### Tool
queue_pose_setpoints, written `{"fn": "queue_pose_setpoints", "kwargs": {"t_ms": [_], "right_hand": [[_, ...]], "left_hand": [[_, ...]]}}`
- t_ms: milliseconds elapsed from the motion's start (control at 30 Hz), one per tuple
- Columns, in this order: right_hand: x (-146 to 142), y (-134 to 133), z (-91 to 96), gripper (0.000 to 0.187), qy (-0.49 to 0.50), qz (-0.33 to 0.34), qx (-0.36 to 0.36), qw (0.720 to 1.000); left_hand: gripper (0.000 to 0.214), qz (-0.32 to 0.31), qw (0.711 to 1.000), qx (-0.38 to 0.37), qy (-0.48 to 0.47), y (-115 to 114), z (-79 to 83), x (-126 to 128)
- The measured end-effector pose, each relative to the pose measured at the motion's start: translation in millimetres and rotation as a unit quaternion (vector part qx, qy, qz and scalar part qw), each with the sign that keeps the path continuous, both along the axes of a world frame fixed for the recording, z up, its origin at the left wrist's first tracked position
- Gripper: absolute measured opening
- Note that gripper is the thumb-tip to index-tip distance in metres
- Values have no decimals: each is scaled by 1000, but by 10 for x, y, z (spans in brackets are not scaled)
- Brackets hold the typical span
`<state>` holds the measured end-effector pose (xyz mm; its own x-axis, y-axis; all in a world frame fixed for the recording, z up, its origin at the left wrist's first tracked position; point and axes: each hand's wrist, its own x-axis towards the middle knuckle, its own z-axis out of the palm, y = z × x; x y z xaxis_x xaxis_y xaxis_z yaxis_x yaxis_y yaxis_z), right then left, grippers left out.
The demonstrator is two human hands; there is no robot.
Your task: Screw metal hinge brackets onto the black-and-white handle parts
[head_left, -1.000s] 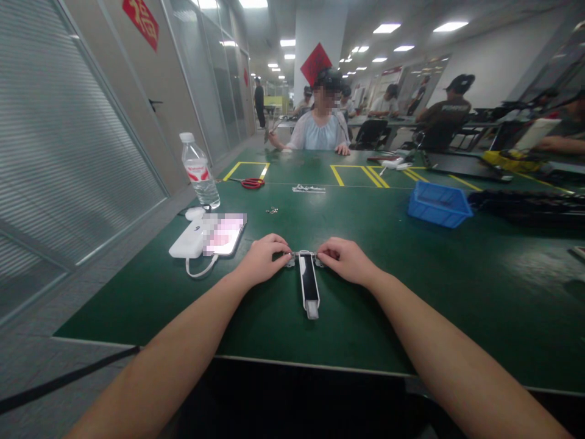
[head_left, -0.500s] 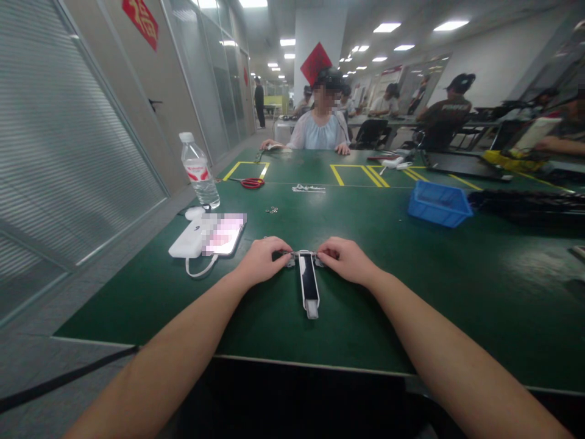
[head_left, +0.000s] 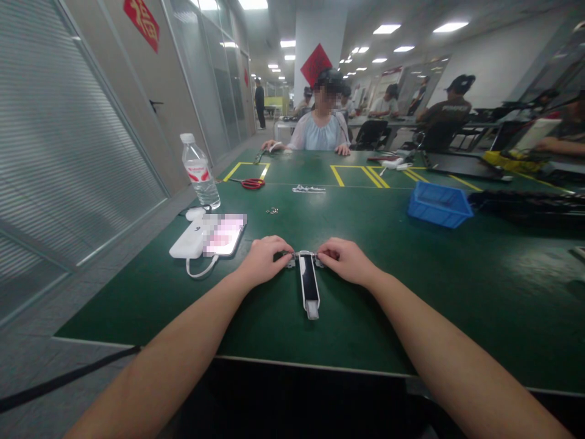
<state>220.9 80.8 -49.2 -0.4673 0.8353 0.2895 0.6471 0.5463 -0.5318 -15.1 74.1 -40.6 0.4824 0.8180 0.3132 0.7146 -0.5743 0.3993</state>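
On the green table (head_left: 274, 329) before me lies a long, narrow piece with a white frame and black middle (head_left: 309, 279). Its pale, blunt tip points toward me, and small metal parts stick out on both sides of its far end. My left hand (head_left: 264, 261) pinches the metal part on the left between thumb and fingers. At the opposite side, my right hand (head_left: 343, 261) is closed the same way on the right metal part. Fingertips cover much of both metal parts, so their exact shape is hidden.
Left of my hands are a phone (head_left: 231, 236), a white power bank (head_left: 188, 239) with a cable and a water bottle (head_left: 201, 174). Farther off lie small metal bits (head_left: 273, 211), red-handled scissors (head_left: 252, 183) and a blue bin (head_left: 439, 204). A person (head_left: 320, 131) sits opposite.
Both hands keep their pinch at the far end of the piece, with hardly any movement. The whole view has shifted very slightly.
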Motion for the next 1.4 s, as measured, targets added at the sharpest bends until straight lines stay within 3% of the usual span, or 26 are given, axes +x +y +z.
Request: {"fn": "queue_pose_setpoints", "kwargs": {"t_ms": [1400], "right_hand": [[-13,-4,-7,11,-4,4,14,1000]], "left_hand": [[21,37,998,-24,41,-5,20,35]]}}
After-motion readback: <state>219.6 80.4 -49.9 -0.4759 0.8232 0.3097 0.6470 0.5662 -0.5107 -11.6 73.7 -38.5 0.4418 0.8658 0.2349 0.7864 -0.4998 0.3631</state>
